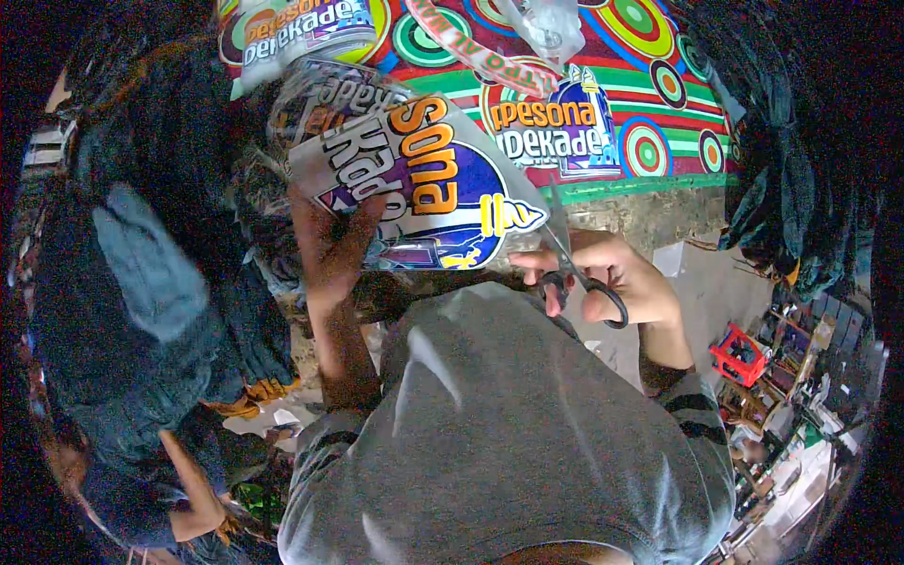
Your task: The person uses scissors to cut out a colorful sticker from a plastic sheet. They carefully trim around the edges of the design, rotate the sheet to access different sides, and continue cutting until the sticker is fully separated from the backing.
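Observation:
A printed plastic transfer sheet (452, 191) with large colourful lettering and a purple arch is in my left hand (335, 233), whose fingers grip its lower left part. Black-handled scissors (573, 265) are in my right hand (611, 272), fingers through the loops. The blades point up beside the sheet's right corner; whether they touch it cannot be told. A similar print (551, 127) lies on the patterned cloth (678, 134) beyond. Another crumpled clear printed piece (311, 106) is behind the held sheet, at its upper left.
More printed sheets (311, 35) lie at the cloth's far left. A strip with red lettering (480, 53) and a clear plastic bag (547, 32) lie at the top. Dark garments hang on both sides. A red crate (738, 353) stands at right; another person's arm (194, 491) shows lower left.

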Motion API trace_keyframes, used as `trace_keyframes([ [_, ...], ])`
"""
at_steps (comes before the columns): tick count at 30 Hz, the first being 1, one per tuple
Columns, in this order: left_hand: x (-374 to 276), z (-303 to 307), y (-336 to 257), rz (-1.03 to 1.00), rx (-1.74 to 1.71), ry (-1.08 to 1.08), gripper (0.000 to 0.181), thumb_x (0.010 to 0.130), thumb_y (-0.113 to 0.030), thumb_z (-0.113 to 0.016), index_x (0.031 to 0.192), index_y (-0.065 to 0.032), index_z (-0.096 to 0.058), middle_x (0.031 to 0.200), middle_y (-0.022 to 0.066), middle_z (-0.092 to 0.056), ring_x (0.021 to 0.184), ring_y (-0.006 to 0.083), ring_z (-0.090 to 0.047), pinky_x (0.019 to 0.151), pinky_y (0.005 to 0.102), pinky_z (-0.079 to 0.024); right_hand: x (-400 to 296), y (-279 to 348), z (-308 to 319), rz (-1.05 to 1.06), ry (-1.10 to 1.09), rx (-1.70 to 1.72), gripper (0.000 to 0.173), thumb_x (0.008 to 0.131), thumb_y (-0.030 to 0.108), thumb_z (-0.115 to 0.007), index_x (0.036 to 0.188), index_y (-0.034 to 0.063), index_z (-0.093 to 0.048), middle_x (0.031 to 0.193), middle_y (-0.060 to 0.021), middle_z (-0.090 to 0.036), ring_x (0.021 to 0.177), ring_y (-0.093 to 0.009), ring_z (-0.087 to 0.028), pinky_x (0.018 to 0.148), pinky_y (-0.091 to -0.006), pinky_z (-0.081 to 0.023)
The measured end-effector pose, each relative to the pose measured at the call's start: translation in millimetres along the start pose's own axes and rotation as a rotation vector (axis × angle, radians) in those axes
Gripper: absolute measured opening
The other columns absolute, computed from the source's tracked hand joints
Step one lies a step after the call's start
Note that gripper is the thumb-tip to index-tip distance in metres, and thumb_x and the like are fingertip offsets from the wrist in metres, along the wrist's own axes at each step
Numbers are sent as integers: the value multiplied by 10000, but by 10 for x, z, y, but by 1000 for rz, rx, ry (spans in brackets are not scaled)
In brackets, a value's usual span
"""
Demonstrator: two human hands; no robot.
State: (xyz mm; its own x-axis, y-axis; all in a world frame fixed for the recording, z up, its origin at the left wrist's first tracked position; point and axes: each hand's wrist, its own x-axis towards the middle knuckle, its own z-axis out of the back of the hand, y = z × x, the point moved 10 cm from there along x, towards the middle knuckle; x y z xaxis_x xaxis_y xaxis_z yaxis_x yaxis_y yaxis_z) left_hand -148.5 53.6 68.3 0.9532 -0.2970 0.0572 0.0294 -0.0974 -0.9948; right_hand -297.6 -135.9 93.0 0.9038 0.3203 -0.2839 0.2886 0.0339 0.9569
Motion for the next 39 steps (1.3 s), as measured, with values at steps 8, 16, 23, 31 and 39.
trace_keyframes([
  [8,-19,-112,-116,-6,-38,-8,574,782,92,-626,1267,-22,-339,1205,135,-493,1072,204,-518,890,294,-438,-66,-32,39,-35,-57,152,789,703,602,-673,1191,-9,-570,1002,-94,-608,741,-137,-588,667,-260,-462],
  [16,-1,-111,-19,-64,-28,46,552,775,100,-633,1235,-26,-355,1172,135,-518,1058,207,-536,882,322,-461,-60,70,144,25,-117,63,730,712,600,-671,1100,-15,-606,1031,-107,-624,771,-126,-571,683,-256,-454],
  [23,-48,-147,-198,-18,-45,-34,505,782,96,-634,1196,-24,-369,1154,136,-526,1045,207,-540,885,319,-445,-53,97,155,13,-109,-30,647,719,598,-661,990,10,-652,841,-52,-605,771,-136,-545,696,-283,-424],
  [31,-29,-149,-207,-28,-42,-12,501,784,103,-626,1195,-16,-366,1144,140,-530,1028,201,-546,883,312,-440,-82,65,142,86,-83,33,667,708,587,-686,1061,25,-614,925,-84,-630,850,-155,-568,684,-285,-445],
  [39,-44,-180,-224,-46,-40,19,495,787,106,-620,1193,-25,-370,1138,137,-541,1021,199,-553,877,307,-445,-131,-11,118,-33,-62,132,703,675,616,-694,1029,15,-616,937,-75,-593,818,-134,-544,658,-251,-436],
])
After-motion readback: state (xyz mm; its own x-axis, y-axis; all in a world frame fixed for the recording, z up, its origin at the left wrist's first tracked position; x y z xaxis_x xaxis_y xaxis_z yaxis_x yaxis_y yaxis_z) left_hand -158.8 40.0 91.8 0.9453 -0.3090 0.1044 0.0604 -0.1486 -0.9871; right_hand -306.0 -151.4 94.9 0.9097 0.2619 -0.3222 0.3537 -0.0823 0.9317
